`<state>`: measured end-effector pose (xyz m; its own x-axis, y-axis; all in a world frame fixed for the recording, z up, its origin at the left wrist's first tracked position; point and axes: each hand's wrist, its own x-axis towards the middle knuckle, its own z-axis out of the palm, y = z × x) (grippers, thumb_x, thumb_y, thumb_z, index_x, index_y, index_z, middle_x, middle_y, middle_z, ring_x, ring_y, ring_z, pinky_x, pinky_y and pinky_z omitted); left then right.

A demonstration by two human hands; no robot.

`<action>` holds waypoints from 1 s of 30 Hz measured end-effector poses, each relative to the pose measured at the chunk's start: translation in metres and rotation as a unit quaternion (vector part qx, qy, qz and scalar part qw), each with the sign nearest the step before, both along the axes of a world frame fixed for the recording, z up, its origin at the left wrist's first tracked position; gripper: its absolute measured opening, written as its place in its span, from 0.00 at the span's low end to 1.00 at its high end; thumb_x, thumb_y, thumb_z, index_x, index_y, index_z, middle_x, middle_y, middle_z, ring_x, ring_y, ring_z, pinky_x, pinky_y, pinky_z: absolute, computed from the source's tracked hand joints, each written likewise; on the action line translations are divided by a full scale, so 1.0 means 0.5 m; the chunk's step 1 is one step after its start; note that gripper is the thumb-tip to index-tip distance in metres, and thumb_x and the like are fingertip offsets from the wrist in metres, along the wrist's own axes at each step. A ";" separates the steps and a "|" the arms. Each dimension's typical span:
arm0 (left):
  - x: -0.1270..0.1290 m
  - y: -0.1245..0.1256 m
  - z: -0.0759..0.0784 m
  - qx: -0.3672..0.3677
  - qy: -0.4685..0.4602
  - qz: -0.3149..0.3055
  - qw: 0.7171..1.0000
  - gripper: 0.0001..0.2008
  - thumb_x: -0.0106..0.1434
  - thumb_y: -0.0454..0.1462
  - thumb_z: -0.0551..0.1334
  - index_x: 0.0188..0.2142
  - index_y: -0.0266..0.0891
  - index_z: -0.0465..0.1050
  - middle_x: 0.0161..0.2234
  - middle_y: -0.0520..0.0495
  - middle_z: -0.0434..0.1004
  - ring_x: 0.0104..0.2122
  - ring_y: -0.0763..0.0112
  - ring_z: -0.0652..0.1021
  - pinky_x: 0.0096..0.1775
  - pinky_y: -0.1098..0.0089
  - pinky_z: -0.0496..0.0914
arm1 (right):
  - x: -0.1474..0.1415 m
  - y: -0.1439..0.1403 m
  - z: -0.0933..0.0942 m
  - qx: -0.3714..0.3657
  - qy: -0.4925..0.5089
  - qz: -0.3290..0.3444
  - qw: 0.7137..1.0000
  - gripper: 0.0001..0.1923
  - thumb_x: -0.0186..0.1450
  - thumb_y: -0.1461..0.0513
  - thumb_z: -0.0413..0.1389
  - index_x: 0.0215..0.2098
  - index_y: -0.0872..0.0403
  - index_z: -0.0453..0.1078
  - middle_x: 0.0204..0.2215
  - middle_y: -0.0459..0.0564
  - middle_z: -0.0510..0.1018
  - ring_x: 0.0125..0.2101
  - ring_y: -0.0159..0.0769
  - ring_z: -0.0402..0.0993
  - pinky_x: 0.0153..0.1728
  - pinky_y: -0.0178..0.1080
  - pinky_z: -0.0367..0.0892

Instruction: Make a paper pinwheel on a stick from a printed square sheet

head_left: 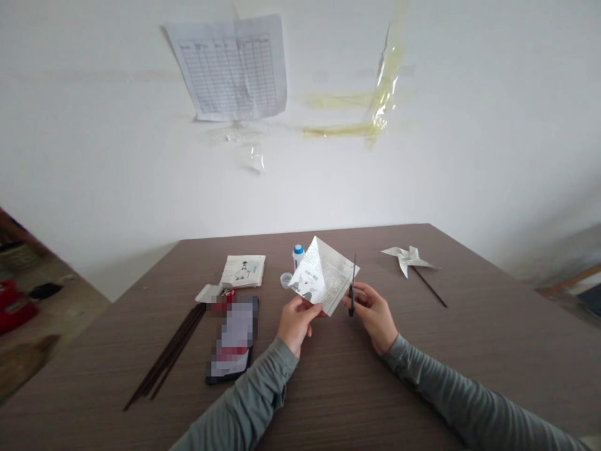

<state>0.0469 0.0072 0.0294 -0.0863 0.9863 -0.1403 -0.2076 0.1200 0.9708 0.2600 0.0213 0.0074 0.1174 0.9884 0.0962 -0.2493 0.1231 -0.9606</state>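
Left hand (297,319) pinches the folded printed sheet (323,274) above the table (357,388); right hand (373,310) grips scissors (352,289) at its edge, cut apparently just beginning, one finished pinwheel (407,258) lying well apart.

Phone (233,341) screen pixelated; scissors (352,289) handles hidden in right hand (373,310), blades perhaps closed.

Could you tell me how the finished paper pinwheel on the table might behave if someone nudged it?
The paper pinwheel looks light, so it would probably slide or spin easily on the smooth table. Its thin folded vanes seem likely to crease. Its slim stick could roll.
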 end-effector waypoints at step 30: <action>-0.039 0.013 0.042 0.054 0.012 0.103 0.993 0.21 0.46 0.48 0.85 0.35 0.43 0.84 0.36 0.39 0.97 0.38 0.51 0.96 0.19 0.78 0.59 | -0.010 -0.089 0.049 -0.048 -0.133 0.176 0.974 0.30 0.53 0.43 0.89 0.47 0.50 0.95 0.30 0.56 0.93 0.32 0.61 0.92 0.39 0.54 0.89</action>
